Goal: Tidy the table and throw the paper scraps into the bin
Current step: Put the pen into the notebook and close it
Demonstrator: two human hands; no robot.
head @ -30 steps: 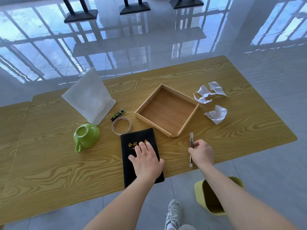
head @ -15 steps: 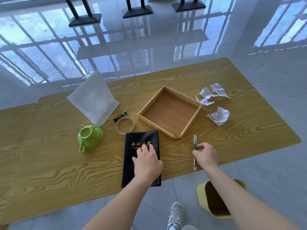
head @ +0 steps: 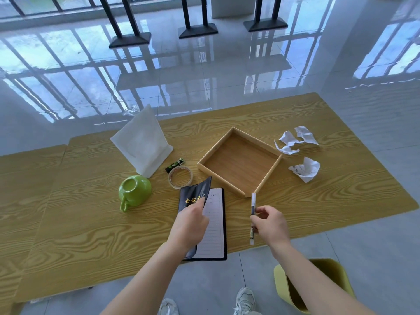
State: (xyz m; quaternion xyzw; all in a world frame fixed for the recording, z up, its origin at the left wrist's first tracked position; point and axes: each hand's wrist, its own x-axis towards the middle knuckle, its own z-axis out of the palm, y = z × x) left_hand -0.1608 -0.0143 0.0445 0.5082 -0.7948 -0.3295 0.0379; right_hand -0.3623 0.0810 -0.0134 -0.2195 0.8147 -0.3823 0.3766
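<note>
Yellow bin sits at lower right. Our left hand grips the notebook cover; our right hand pinches the pen. At upper right the paper scraps lie on the table, not binned yet. We think we have barely started.

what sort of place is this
Probably an office or meeting hall: a long wood-grain table, a black notebook on it, and a glossy tiled floor reflecting large windows.
</note>
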